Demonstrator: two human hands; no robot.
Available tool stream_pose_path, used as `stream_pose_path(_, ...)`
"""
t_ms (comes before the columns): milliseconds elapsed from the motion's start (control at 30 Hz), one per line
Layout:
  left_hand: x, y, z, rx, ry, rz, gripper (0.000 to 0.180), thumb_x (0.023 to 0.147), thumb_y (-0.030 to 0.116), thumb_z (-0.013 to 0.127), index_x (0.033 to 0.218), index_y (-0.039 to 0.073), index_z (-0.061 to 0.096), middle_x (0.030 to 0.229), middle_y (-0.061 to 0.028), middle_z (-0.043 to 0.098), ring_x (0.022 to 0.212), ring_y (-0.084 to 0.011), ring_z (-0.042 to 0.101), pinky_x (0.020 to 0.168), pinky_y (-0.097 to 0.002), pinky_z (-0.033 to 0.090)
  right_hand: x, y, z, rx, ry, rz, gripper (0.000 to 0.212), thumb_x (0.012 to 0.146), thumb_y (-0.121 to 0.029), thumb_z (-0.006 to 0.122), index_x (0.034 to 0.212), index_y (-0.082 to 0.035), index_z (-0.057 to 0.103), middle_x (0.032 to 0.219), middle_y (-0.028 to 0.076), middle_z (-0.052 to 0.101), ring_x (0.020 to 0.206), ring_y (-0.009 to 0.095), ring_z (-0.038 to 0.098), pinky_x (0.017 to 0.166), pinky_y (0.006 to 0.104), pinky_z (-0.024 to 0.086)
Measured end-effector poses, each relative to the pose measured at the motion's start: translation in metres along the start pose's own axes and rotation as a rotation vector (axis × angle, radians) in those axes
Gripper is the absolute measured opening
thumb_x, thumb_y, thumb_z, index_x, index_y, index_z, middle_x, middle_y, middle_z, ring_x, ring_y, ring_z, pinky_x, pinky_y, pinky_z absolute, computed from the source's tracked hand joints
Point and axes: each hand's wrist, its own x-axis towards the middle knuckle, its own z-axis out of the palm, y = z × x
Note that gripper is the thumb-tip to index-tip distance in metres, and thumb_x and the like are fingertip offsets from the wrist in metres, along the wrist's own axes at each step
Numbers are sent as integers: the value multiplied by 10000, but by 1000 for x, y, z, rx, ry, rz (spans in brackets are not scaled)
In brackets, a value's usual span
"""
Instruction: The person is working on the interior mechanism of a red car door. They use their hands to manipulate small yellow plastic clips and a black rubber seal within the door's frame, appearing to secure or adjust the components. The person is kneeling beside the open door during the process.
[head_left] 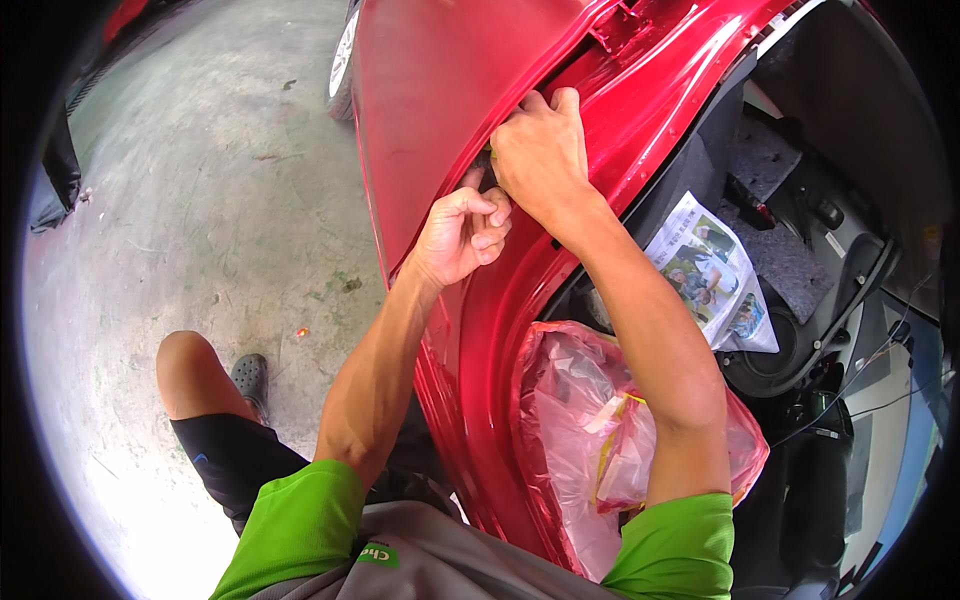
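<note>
Both my hands are at a dark gap between a glossy red car body panel (430, 100) and the red painted frame (640, 110) beside it. My right hand (545, 155) is closed over the gap, its back upward and its fingertips hidden inside. A small yellowish bit shows at its left edge, too little to name. Just below and to the left, my left hand (463, 235) has its palm turned up. Several of its fingers curl inward, while one reaches into the gap against a dark part. What either hand grips is hidden.
Inside the car opening, below my right arm, lies a pinkish plastic bag (570, 400) with clear wrapping in it. Beyond it are a printed paper sheet (715, 280), grey felt pieces (785, 265) and black trim (860, 275). A car wheel (343, 60) stands on the concrete floor (220, 180).
</note>
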Motion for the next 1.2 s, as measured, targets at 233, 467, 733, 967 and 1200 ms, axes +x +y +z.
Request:
stream_pose_path(233, -2, -8, 9, 49, 31, 32, 332, 905, 127, 511, 1229, 179, 462, 840, -66, 551, 499, -124, 455, 404, -275, 425, -5, -2, 6, -14, 68, 22, 145, 758, -257, 732, 816, -141, 796, 864, 17, 740, 941, 189, 657, 864, 421, 375)
stream_pose_path(467, -12, -13, 9, 22, -9, 123, 640, 868, 123, 559, 1458, 139, 311, 980, -101, 662, 609, -148, 508, 533, -315, 465, 0, -3, 5, -36, 86, 26, 154, 789, -215, 690, 811, -97, 786, 881, 82, 743, 941, 230, 671, 856, 445, 388)
stream_pose_path(733, -39, -29, 15, 315, 230, 146, 829, 907, 60, 531, 1643, -2, 155, 953, -149, 706, 588, -146, 577, 559, -326, 571, -5, 7, 5, 11, 96, -31, 86, 780, -114, 715, 791, -63, 783, 885, 130, 710, 953, 284, 654, 879, 468, 402)
stream_pose_path(967, -41, -31, 40, 573, 389, 243, 594, 920, 10, 543, 1507, -37, 475, 839, -85, 667, 581, -105, 564, 516, -287, 540, -7, 7, 8, 63, 225, -23, 139, 746, -167, 824, 792, -48, 771, 865, 139, 691, 946, 299, 645, 923, 485, 410)
stream_pose_path(1200, -42, -27, 31, 798, 468, 275, 535, 941, 35, 529, 1473, -25, 527, 853, -69, 650, 599, -98, 556, 530, -288, 538, -10, 2, 12, 79, 331, 12, 167, 735, -138, 835, 843, -54, 740, 934, 105, 636, 981, 290, 596, 962, 504, 397)
